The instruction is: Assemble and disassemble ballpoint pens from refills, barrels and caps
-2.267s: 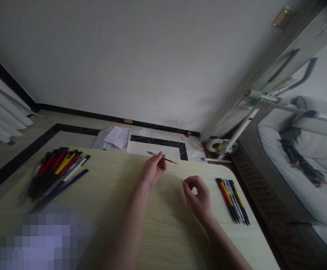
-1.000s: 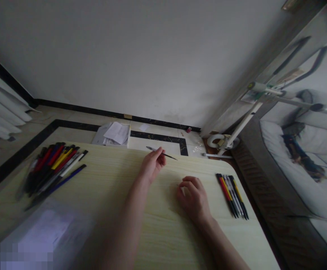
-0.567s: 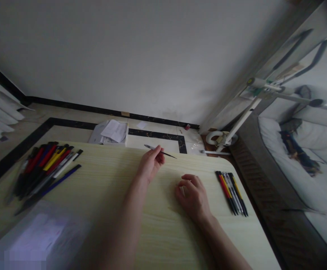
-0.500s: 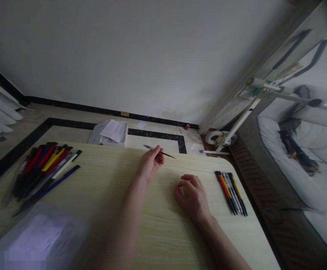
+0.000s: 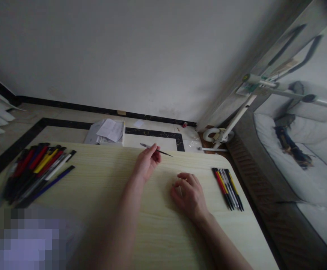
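Observation:
My left hand [image 5: 145, 165] pinches a thin pen refill [image 5: 163, 152] above the far edge of the pale wooden table [image 5: 101, 187], its dark tip pointing right. On the table to its right, my right hand [image 5: 188, 193] rests with fingers curled around a slim pale pen part [image 5: 181, 191] that is mostly hidden under the palm. A neat row of several pens [image 5: 227, 183] lies just right of that hand. A loose heap of red, yellow, black and blue pens [image 5: 35, 168] lies at the table's left end.
A blurred patch covers the table's near left corner. Beyond the table, papers [image 5: 108, 130] lie on the tiled floor by the wall. A white stand [image 5: 222, 133] and a sofa [image 5: 298, 165] are on the right.
My right hand came down from a raised pinch and now rests on the table over the pale part. My left hand keeps the refill in about the same pose. The view shifted slightly.

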Tool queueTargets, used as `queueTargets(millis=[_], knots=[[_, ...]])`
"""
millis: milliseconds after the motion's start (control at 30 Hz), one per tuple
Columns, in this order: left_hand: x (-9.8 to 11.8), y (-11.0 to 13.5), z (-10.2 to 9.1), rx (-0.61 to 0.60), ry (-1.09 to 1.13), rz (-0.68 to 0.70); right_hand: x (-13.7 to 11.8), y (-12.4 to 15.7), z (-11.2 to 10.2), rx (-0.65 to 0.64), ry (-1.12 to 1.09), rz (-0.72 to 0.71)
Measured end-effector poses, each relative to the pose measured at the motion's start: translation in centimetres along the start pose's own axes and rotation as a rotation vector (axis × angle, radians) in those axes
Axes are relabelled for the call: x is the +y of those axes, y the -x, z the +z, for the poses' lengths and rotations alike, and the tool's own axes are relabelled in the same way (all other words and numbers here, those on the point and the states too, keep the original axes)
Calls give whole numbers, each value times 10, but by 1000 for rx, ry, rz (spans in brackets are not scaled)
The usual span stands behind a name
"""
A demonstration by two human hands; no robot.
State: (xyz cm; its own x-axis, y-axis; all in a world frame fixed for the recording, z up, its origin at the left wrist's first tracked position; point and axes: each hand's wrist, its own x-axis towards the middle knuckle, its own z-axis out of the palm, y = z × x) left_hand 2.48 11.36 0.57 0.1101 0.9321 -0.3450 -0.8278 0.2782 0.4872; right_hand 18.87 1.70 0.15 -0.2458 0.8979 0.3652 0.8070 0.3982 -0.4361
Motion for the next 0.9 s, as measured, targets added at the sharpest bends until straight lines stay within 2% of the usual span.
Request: queueTargets(millis=[400, 633, 900], knots=[[1, 1, 1, 13, 33, -25, 0, 0, -8, -67, -71, 40], [1, 1, 1, 10, 19, -17, -1, 1, -14, -159, -133, -24], [1, 1, 1, 31, -11, -22, -2, 0, -13, -184, -113, -35]])
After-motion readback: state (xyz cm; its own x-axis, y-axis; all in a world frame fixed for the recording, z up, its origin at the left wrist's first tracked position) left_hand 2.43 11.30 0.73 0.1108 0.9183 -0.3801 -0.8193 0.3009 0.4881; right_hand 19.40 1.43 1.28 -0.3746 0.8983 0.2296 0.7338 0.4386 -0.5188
